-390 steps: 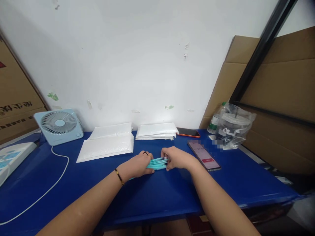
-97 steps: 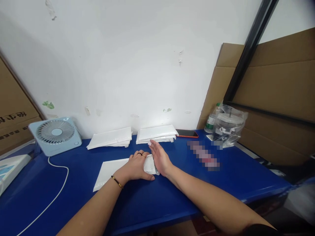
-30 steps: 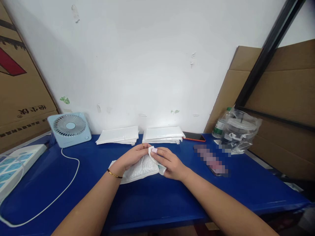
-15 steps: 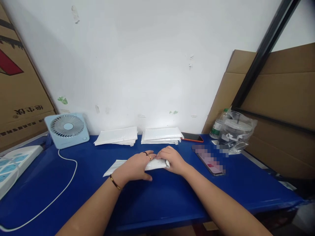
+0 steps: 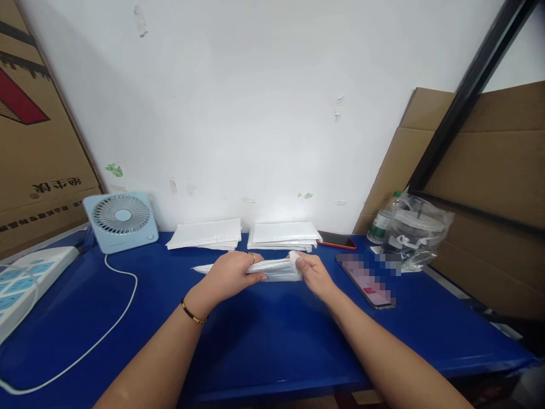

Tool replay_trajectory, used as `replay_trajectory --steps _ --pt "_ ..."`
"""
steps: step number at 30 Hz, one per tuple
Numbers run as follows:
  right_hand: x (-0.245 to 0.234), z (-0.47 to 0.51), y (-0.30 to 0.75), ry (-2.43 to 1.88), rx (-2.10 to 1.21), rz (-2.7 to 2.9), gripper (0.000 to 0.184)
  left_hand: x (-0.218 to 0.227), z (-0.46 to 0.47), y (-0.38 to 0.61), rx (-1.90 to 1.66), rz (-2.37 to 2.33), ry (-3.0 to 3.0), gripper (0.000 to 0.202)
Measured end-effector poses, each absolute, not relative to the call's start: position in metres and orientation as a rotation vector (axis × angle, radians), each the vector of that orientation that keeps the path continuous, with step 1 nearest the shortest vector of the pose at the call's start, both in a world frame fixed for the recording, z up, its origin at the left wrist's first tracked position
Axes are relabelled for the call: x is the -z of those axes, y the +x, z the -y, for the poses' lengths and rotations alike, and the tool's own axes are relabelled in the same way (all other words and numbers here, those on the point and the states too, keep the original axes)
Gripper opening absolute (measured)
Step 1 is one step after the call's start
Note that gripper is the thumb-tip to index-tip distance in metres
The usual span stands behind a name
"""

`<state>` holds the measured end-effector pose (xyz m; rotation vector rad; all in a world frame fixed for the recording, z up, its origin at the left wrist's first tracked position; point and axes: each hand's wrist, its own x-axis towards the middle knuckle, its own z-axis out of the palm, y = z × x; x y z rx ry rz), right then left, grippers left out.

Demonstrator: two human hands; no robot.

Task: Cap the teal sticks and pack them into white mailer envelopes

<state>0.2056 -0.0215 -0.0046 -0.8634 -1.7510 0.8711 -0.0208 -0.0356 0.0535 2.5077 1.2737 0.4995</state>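
Over the blue tabletop [image 5: 272, 346], the left hand [image 5: 230, 275] grips a white bubble mailer [image 5: 279, 270] mid-length while the right hand [image 5: 315, 276] pinches its end; the plastic looks shiny and wrinkled

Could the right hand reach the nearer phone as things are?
Probably yes: the nearer phone lies close to the right hand, nothing visible between them, though that hand grips the envelope.

I wear a slim black bracelet [image 5: 192, 315] with gold-coloured sections around my left wrist [image 5: 201, 296], a gold-coloured ring [image 5: 254, 258] on my left hand [image 5: 232, 274]; both forearms [image 5: 159, 347] are bare.
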Motion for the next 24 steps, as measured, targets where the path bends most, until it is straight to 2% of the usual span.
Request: replay_trajectory --steps 4,9,12,17,24 --pt "0.003 0.025 0.197 -0.954 -0.744 1.569 0.039 -0.053 0.035 -0.019 -0.560 -1.243 2.468 0.027" --pt "-0.011 0.038 0.206 -0.916 -0.009 1.438 0.027 -0.053 0.033 -0.023 -0.634 -1.344 2.414 0.031" --pt "-0.013 0.043 0.208 -0.840 0.192 1.644 0.025 -0.054 0.032 -0.025 -0.723 -1.309 2.374 0.031" --pt "-0.016 0.048 0.191 -0.825 -0.010 1.847 0.016 -0.053 0.032 -0.027 -0.680 -1.300 2.378 0.030" --pt "-0.034 0.049 0.180 -0.995 -0.365 1.983 0.021 -0.054 0.030 -0.041 -0.700 -1.173 2.430 0.027"
